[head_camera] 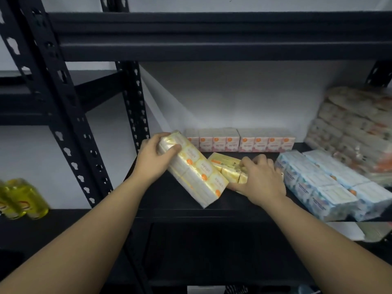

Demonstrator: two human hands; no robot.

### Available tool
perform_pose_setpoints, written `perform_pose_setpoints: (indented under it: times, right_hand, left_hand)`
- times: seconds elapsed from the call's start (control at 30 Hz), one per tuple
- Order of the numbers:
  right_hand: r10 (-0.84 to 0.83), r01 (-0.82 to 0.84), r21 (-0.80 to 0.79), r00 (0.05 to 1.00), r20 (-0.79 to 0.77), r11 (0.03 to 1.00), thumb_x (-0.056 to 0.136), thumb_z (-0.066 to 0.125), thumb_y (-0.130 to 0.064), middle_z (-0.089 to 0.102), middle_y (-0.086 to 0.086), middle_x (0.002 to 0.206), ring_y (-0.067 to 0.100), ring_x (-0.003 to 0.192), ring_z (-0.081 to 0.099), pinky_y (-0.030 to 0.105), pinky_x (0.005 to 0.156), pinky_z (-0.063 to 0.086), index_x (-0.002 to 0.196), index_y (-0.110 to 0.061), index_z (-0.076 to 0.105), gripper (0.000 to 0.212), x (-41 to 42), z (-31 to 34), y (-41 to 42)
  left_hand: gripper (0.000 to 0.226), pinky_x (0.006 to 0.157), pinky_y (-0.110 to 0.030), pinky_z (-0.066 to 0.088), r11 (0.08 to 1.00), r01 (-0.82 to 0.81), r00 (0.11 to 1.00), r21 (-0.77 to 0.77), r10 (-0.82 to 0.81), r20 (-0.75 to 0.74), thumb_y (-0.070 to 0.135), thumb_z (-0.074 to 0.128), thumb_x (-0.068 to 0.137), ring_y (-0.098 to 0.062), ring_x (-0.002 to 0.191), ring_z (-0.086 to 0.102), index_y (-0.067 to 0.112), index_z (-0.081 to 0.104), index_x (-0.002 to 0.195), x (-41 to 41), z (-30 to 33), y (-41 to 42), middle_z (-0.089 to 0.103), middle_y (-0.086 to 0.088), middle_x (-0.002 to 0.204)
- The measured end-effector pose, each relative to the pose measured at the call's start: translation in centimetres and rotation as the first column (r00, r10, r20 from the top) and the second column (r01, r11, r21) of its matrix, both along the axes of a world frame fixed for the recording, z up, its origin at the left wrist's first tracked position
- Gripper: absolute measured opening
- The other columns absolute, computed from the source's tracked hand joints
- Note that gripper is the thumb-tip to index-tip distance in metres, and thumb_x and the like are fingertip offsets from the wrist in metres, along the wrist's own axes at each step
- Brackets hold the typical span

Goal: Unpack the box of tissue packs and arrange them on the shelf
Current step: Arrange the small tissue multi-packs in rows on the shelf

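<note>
The left hand (153, 154) curls round the far end of a long yellow-and-white plastic-wrapped tissue pack (193, 168), which is tilted with its near corner on the black metal shelf board (169, 200). The right hand (259, 179) lies over a second yellow tissue pack (224, 165) flat on the board, fingers bent onto it. To finish this step well, the person should probably lower the tilted pack flat and slide both square, side by side, between the pink row and the blue packs. Pink-and-white tissue packs (239, 140) line the white back wall (233, 92); pale blue tissue packs (324, 181) lie just right. Blurred wrapped bundles (356, 132) stack far right. Yellow bottles (23, 200) stand on the neighbouring rack, left.
</note>
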State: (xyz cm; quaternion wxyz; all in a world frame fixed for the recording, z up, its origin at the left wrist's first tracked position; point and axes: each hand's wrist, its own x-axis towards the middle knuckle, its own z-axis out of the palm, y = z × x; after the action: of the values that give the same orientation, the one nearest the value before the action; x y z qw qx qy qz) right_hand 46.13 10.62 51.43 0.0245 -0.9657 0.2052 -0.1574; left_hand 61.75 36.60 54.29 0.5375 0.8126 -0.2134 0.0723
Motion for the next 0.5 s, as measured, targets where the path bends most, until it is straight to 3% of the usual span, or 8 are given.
perform_pose_setpoints:
  times: [0.07, 0.2, 0.3, 0.4, 0.5]
  right_hand:
    - [0.028, -0.027, 0.046, 0.999, -0.028, 0.999, 0.075, 0.055, -0.088, 0.052, 0.005, 0.129, 0.028, 0.118, 0.050, 0.048, 0.100, 0.041, 0.132, -0.035, 0.048, 0.078, 0.2, 0.1, -0.6]
    - [0.068, -0.066, 0.060, 0.997, -0.026, 0.996, 0.079, 0.053, -0.086, 0.057, 0.003, 0.127, 0.027, 0.116, 0.052, 0.047, 0.098, 0.042, 0.131, -0.036, 0.045, 0.072, 0.2, -0.2, -1.4]
    - [0.079, -0.079, 0.036, 0.997, -0.012, 0.996, 0.081, 0.055, -0.083, 0.058, 0.001, 0.127, 0.026, 0.116, 0.052, 0.047, 0.098, 0.042, 0.131, -0.037, 0.045, 0.068, 0.2, -0.4, -1.6]
    - [0.094, -0.094, 0.042, 0.995, -0.009, 0.995, 0.081, 0.055, -0.082, 0.058, 0.001, 0.127, 0.025, 0.117, 0.052, 0.046, 0.099, 0.043, 0.131, -0.038, 0.045, 0.067, 0.3, -0.6, -2.1]
    - [0.107, -0.106, 0.043, 0.994, -0.008, 0.993, 0.082, 0.054, -0.082, 0.057, 0.000, 0.128, 0.025, 0.118, 0.052, 0.046, 0.100, 0.042, 0.132, -0.039, 0.044, 0.067, 0.4, -0.6, -2.5]
  left_hand:
    - [0.050, 0.092, -0.039, 0.060, 1.000, 0.007, 0.999, -0.025, -0.008, -0.031, 0.058, 0.076, 0.079, -0.011, 0.109, 0.064, 0.048, 0.060, 0.125, 0.1, -0.3, -0.2, 0.059, 0.005, 0.128]
    - [0.060, 0.082, -0.027, 0.056, 0.991, -0.054, 0.998, -0.126, 0.048, -0.047, 0.033, 0.083, 0.083, -0.005, 0.107, 0.061, 0.031, 0.056, 0.136, 0.2, 0.6, -0.6, 0.059, 0.007, 0.126]
    - [0.068, 0.081, -0.030, 0.057, 0.985, -0.090, 0.995, -0.150, 0.084, -0.051, 0.028, 0.089, 0.076, -0.013, 0.107, 0.064, 0.026, 0.052, 0.134, 1.0, 2.6, -0.7, 0.059, 0.006, 0.122]
    - [0.061, 0.085, -0.039, 0.060, 0.998, -0.039, 0.999, -0.056, 0.041, 0.035, 0.023, 0.090, 0.073, -0.015, 0.105, 0.066, 0.025, 0.056, 0.124, 1.7, 5.0, -0.8, 0.061, 0.004, 0.119]
    - [0.052, 0.084, -0.038, 0.061, 0.990, 0.031, 0.988, 0.135, -0.051, 0.147, 0.023, 0.090, 0.070, -0.010, 0.101, 0.066, 0.028, 0.063, 0.114, 2.0, 7.3, -1.6, 0.064, 0.009, 0.113]
